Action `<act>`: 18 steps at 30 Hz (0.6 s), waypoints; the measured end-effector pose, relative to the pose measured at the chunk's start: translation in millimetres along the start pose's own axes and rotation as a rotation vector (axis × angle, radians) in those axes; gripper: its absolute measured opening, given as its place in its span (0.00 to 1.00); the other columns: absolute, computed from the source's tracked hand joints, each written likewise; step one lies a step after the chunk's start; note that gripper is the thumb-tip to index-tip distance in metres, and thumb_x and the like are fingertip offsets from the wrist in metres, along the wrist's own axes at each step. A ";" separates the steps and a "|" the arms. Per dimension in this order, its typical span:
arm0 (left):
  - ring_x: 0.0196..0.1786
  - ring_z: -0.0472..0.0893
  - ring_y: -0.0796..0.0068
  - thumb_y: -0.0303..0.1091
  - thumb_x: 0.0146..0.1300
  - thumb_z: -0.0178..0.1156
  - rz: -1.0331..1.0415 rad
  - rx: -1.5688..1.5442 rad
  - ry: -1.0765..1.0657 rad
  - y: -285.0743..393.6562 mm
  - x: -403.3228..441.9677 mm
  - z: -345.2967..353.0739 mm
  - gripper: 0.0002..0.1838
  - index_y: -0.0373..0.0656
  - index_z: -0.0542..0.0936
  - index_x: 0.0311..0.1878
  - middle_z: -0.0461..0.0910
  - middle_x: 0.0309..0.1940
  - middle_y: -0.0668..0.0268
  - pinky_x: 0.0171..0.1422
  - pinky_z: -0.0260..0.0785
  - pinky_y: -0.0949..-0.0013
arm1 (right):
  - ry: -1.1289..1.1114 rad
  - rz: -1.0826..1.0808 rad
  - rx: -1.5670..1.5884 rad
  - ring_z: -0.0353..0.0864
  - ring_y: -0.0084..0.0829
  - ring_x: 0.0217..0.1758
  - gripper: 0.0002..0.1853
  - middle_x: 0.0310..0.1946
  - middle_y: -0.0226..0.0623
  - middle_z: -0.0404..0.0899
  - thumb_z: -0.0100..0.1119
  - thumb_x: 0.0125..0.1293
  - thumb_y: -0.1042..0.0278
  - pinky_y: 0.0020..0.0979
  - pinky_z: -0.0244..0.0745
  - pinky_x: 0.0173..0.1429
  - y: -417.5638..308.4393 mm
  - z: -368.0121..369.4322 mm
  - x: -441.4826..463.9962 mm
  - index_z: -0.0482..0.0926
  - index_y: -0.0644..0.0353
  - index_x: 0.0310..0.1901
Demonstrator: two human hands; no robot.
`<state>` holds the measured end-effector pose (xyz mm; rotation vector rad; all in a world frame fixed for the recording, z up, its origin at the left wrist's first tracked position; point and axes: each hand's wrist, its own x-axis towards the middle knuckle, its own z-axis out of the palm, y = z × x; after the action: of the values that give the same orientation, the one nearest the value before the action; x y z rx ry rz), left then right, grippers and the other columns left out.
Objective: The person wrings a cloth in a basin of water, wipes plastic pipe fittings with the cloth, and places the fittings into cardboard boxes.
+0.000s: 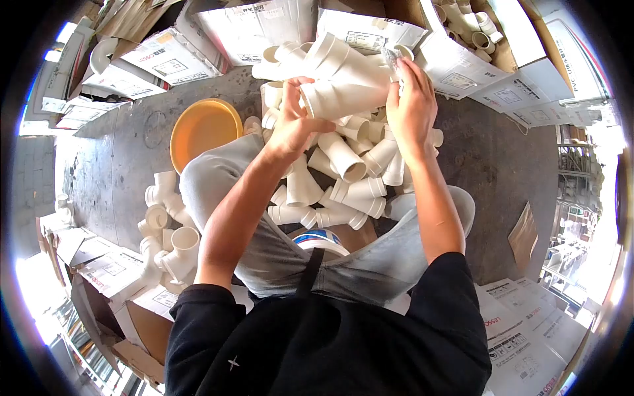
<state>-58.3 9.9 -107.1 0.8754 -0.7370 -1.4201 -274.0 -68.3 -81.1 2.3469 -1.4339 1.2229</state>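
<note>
Near left: one cardboard box [148,330], its flaps open. Beside it to the right, on the floor: one small group of white pipe joints [181,245]. Far left: white cartons [173,65] with printed labels, standing in a row that runs along the far side. Just beyond the left knee: one round yellow basin [206,125]. Left hand [290,125]: thumb and fingers curled around the left end of one white branched pipe [350,99], which is held up above the far part of the heap, its branch pointing to the far side. Beneath and nearer: a heap of pipe pieces [343,158], lying at many angles between the knees. At the near edge of the heap: one bucket [321,240], blue and white, between the legs. Right hand [413,112]: fingers loosely bent at the right end of the branched pipe, a small grey wad [391,61] at the fingertips; whether the hand grips the wad or only presses it is hard to tell. Far right: one open carton [505,49] containing more pipe pieces. Right, on the floor: one brown cardboard scrap [524,237]. Near right: printed white cardboard [528,330].
</note>
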 end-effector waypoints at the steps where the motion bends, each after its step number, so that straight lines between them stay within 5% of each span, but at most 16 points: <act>1: 0.62 0.77 0.62 0.06 0.39 0.68 0.035 0.023 -0.018 0.9 0.7 0.4 0.49 0.50 0.61 0.65 0.68 0.60 0.61 0.59 0.79 0.59 | -0.017 -0.070 -0.063 0.83 0.46 0.62 0.20 0.57 0.46 0.84 0.62 0.64 0.77 0.42 0.76 0.70 -2.1 -1.6 0.7 0.81 0.66 0.59; 4: 0.60 0.77 0.65 0.07 0.40 0.69 0.129 0.260 -0.065 1.8 0.8 1.4 0.48 0.50 0.61 0.65 0.69 0.58 0.62 0.59 0.78 0.62 | -0.126 -0.005 0.053 0.82 0.45 0.64 0.21 0.59 0.45 0.83 0.63 0.64 0.77 0.41 0.75 0.72 -15.3 2.2 -5.8 0.81 0.66 0.60; 8: 0.59 0.77 0.67 0.09 0.42 0.69 0.112 0.214 -0.050 -2.2 0.0 4.0 0.45 0.48 0.62 0.65 0.71 0.56 0.61 0.60 0.77 0.63 | -0.020 0.026 0.273 0.82 0.47 0.66 0.26 0.65 0.45 0.81 0.62 0.63 0.78 0.42 0.75 0.72 -37.0 9.1 -14.1 0.79 0.62 0.65; 12: 0.62 0.77 0.67 0.11 0.47 0.67 0.139 0.014 -0.030 -13.5 9.0 5.3 0.45 0.44 0.61 0.70 0.73 0.59 0.59 0.61 0.76 0.64 | -0.165 -0.115 0.515 0.80 0.47 0.68 0.28 0.64 0.42 0.81 0.62 0.60 0.82 0.43 0.77 0.71 -72.8 4.4 -25.0 0.80 0.61 0.65; 14: 0.55 0.82 0.71 0.20 0.62 0.62 -0.012 0.183 -0.093 -7.7 7.9 -2.7 0.22 0.37 0.75 0.61 0.81 0.53 0.61 0.58 0.78 0.67 | -0.176 -0.276 0.555 0.81 0.46 0.67 0.30 0.60 0.43 0.83 0.59 0.55 0.87 0.45 0.77 0.72 -88.3 4.9 -28.8 0.82 0.61 0.63; 16: 0.52 0.83 0.72 0.22 0.67 0.58 0.224 0.464 -0.116 -13.7 5.4 -7.1 0.14 0.36 0.79 0.55 0.84 0.48 0.63 0.56 0.79 0.67 | -0.237 -0.322 0.561 0.81 0.44 0.67 0.29 0.60 0.42 0.83 0.60 0.55 0.85 0.47 0.76 0.73 -88.9 3.7 -27.8 0.83 0.61 0.62; 18: 0.53 0.84 0.71 0.18 0.64 0.58 0.093 0.177 -0.103 -16.5 8.3 -6.5 0.18 0.36 0.77 0.58 0.83 0.50 0.62 0.55 0.79 0.67 | -0.302 -0.391 0.476 0.80 0.44 0.68 0.28 0.61 0.41 0.82 0.61 0.56 0.83 0.47 0.75 0.74 -80.6 -4.3 -20.4 0.83 0.62 0.61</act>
<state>-60.9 2.8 -125.2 0.8970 -0.9808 -1.3391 -217.0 -8.7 -69.6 3.0468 -0.7229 1.2363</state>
